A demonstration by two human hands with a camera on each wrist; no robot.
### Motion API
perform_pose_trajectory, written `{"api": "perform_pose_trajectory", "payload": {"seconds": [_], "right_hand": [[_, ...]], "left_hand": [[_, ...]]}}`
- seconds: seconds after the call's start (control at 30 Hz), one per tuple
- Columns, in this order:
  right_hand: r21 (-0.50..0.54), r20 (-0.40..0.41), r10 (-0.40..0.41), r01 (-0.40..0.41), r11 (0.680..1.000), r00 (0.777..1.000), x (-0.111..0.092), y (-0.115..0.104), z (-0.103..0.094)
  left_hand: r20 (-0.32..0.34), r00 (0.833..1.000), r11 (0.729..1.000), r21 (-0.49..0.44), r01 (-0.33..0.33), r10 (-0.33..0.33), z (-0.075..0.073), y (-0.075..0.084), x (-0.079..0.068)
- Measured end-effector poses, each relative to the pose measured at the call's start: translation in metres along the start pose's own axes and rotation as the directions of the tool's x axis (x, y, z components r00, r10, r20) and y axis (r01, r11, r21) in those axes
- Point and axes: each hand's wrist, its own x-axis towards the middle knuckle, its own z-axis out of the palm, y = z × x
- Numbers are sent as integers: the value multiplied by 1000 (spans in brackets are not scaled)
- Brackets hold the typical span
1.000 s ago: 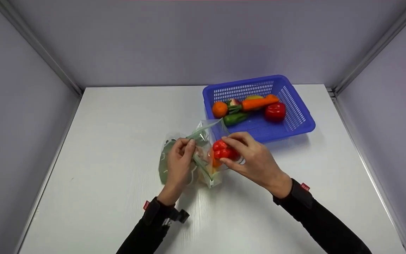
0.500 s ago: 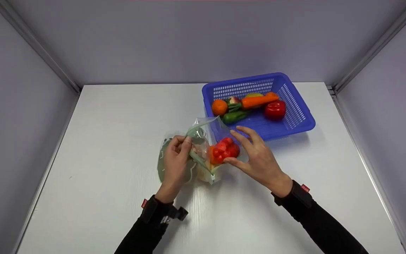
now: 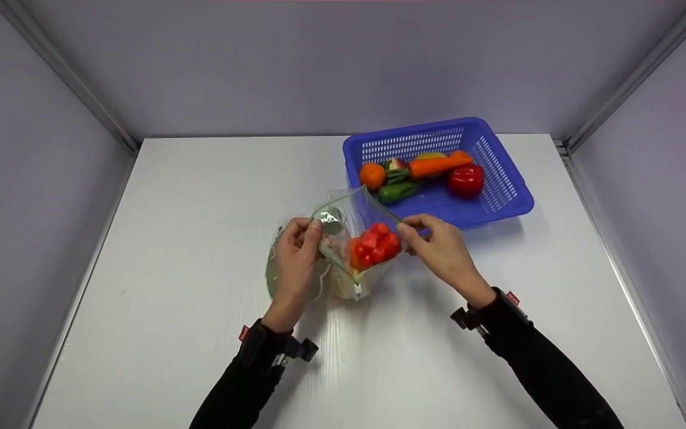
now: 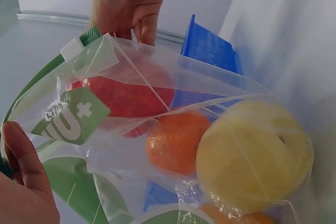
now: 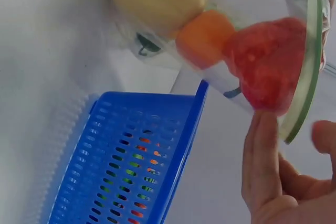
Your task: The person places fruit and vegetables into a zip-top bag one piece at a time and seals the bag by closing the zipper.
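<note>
Clear bag (image 3: 346, 229) over the table (image 3: 170, 268), mouth spread; red pepper (image 3: 374, 245) inside, up near the mouth, with orange (image 4: 177, 142) and yellow fruit (image 4: 247, 156). Left hand (image 3: 296, 256) pinches the bag's near-left rim. Right hand (image 3: 443, 253) at the other side — fingertips on the bag by the rim, thumb apart, narrow gap. Basket (image 3: 444, 205) just behind — carrot (image 3: 438, 165) and others inside.

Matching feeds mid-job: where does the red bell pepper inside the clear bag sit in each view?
Head: red bell pepper just below and right of center.
Left wrist: red bell pepper left of center.
Right wrist: red bell pepper upper right.
Shared landmark: blue basket, visible in all three.
</note>
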Motion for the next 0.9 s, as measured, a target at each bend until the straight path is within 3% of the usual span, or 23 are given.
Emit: {"api": "perform_pose_trajectory", "payload": {"seconds": [0.1,0.2,0.37,0.5,0.67,0.73,0.9], "right_hand": [[1,-31,-49,49,999,998,10,-6,3],[24,-59,-102,104,994,993,19,-20,5],[93,-114,-209,220,971,971,31,-59,5],[156,-150,-278,300,941,949,38,-91,1],[193,-209,-362,401,895,908,42,-119,-9],[193,-216,-384,425,885,898,41,-123,-10],[216,-157,-342,370,903,926,37,-107,3]], "left_hand": [[0,1000,1000,21,-16,16,-4,5,3],[-4,996,995,51,-85,86,-11,17,11],[-15,976,971,105,-213,215,-21,57,30],[-19,958,955,87,-285,287,-28,94,40],[-4,947,946,30,-322,322,-29,127,42],[20,951,950,32,-309,309,-29,131,41],[97,976,975,86,-206,197,-32,109,32]]}}
